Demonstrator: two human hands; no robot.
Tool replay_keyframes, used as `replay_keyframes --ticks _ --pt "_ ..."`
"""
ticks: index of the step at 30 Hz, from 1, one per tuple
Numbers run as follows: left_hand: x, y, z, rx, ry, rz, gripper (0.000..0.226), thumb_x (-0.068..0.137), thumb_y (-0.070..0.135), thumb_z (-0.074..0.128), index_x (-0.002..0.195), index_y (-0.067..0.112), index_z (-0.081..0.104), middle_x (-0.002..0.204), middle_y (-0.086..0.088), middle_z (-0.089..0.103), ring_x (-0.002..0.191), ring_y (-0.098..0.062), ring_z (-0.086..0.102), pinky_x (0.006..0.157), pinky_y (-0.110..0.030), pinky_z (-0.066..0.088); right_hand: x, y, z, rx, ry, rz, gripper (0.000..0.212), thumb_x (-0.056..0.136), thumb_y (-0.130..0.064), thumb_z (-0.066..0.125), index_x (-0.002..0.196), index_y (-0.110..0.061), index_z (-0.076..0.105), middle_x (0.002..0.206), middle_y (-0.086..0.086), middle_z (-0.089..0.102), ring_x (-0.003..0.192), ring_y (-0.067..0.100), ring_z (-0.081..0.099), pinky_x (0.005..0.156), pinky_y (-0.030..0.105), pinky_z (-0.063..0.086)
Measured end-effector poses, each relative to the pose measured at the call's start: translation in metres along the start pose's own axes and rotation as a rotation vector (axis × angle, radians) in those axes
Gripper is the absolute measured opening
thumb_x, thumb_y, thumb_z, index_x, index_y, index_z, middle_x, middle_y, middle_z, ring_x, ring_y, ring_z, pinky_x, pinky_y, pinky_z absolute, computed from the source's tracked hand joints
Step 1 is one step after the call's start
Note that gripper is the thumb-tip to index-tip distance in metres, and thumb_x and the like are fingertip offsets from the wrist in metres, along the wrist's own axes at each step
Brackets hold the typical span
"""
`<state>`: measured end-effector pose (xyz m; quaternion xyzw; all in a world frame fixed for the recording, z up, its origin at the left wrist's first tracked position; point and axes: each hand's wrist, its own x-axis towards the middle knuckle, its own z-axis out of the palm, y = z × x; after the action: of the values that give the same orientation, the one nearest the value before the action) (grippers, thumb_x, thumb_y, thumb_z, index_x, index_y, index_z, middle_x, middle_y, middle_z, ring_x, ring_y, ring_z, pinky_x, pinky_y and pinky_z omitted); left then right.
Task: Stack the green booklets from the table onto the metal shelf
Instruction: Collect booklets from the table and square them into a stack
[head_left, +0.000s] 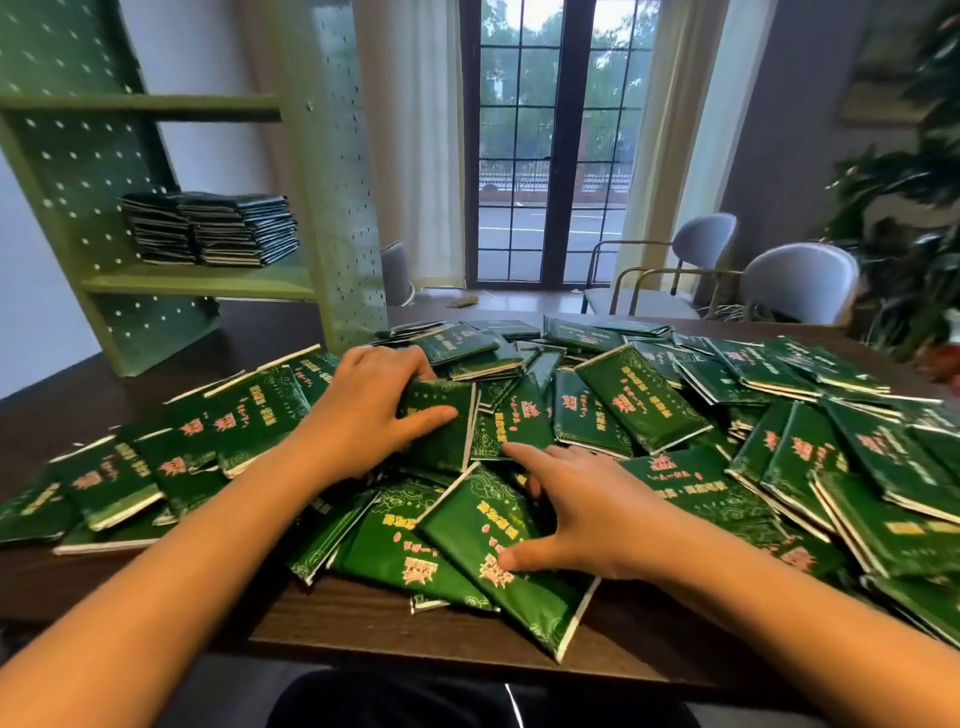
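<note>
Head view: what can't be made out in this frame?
Stack on the metal shelf: blurred, booklets uncountable.
Left hand fingertips: hidden behind the booklet it grips.
Table pile: cut off by the right and left edges.
Cover lettering: too blurred to read.

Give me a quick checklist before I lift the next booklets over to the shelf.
1. Left hand grips a booklet, thumb on its cover: ok.
2. Number of booklets in that grip: cannot tell.
3. Right hand holding anything: not ok, it lies spread flat on the pile.
4. Room on the metal shelf above the stacks: ok.
5. Gripped booklet free of overlapping neighbours: cannot tell.
</note>
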<state>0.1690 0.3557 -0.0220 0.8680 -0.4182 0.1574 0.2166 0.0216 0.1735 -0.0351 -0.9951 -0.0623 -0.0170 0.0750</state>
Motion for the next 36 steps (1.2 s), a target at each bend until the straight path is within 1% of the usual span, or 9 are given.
replay_keyframes --ticks 5,8,13,17,20,24,29,32,36 --pt "0.006 0.011 -0.001 -0.057 0.186 -0.009 0.047 0.079 0.070 0.044 0.079 0.024 0.041 0.075 0.007 0.054 0.076 -0.020 0.049 0.074 -0.033 0.032 -0.005 -0.003 0.001 0.166 0.018 -0.049 0.095 0.078 -0.048 0.070 0.149 -0.034 0.010 0.146 -0.004 0.041 0.130 0.017 0.041 0.106 0.036 0.036" --pt "0.010 0.024 -0.002 -0.172 0.266 -0.060 0.033 0.086 0.047 0.058 0.072 0.028 0.034 0.061 0.010 0.043 0.057 -0.013 0.041 0.055 -0.032 0.027 -0.007 0.003 -0.005 0.350 0.046 -0.021 0.092 0.081 -0.033 0.072 0.148 -0.038 0.010 0.145 -0.009 0.039 0.128 0.010 0.041 0.107 0.028 0.035" --pt "0.025 0.035 0.000 -0.282 0.308 -0.153 0.031 0.090 0.034 0.061 0.072 0.029 0.036 0.066 0.008 0.051 0.060 -0.006 0.047 0.054 -0.031 0.032 -0.006 0.031 -0.026 0.720 0.089 0.102 0.083 0.084 -0.017 0.068 0.147 -0.035 0.017 0.114 -0.015 0.043 0.084 -0.004 0.052 0.067 0.006 0.049" --pt "0.045 0.043 0.008 -0.538 0.344 -0.285 0.014 0.092 0.027 0.060 0.088 0.016 0.052 0.080 -0.002 0.064 0.071 -0.016 0.062 0.058 -0.026 0.046 -0.001 0.055 -0.036 1.123 0.198 0.189 0.068 0.083 -0.006 0.066 0.139 -0.029 0.036 0.114 0.000 0.062 0.080 0.015 0.070 0.066 0.023 0.057" --pt "0.064 0.051 0.017 -0.831 0.295 -0.468 0.025 0.096 0.029 0.054 0.110 0.007 0.056 0.089 -0.011 0.070 0.067 -0.015 0.067 0.058 -0.029 0.051 0.008 0.064 -0.044 1.414 0.347 0.213 0.035 0.085 -0.001 0.061 0.115 -0.018 0.056 0.091 0.000 0.074 0.070 0.017 0.071 0.061 0.027 0.058" --pt "0.083 0.078 0.029 -1.268 0.189 -0.654 0.022 0.100 0.030 0.047 0.097 0.013 0.059 0.062 0.002 0.066 0.045 -0.007 0.061 0.045 -0.021 0.047 0.021 0.067 -0.056 1.739 0.434 0.231 0.011 0.091 -0.004 0.053 0.098 -0.008 0.060 0.070 0.004 0.072 0.057 0.014 0.068 0.054 0.025 0.057" --pt "0.094 0.113 0.039 -1.668 -0.042 -0.675 0.064 0.092 0.063 0.035 0.096 0.010 0.070 0.089 -0.018 0.073 0.073 -0.028 0.071 0.070 -0.039 0.056 0.033 0.071 -0.056 1.839 0.375 0.194 0.013 0.092 -0.013 0.054 0.101 -0.007 0.061 0.078 0.008 0.073 0.065 0.018 0.070 0.059 0.029 0.058" --pt "0.094 0.127 0.043 -1.743 -0.124 -0.584 0.073 0.084 0.070 0.036 0.103 0.008 0.070 0.092 -0.018 0.073 0.076 -0.029 0.072 0.071 -0.041 0.059 0.037 0.078 -0.053 1.844 0.358 0.204 0.012 0.092 -0.013 0.053 0.099 -0.007 0.061 0.077 0.008 0.073 0.065 0.017 0.069 0.061 0.029 0.059" --pt "0.090 0.132 0.046 -1.782 -0.144 -0.504 0.058 0.090 0.055 0.038 0.081 0.009 0.072 0.073 -0.014 0.073 0.060 -0.022 0.070 0.054 -0.029 0.059 0.037 0.082 -0.044 1.843 0.312 0.207 0.012 0.092 -0.014 0.054 0.098 -0.007 0.061 0.077 0.008 0.073 0.066 0.017 0.070 0.064 0.029 0.059"
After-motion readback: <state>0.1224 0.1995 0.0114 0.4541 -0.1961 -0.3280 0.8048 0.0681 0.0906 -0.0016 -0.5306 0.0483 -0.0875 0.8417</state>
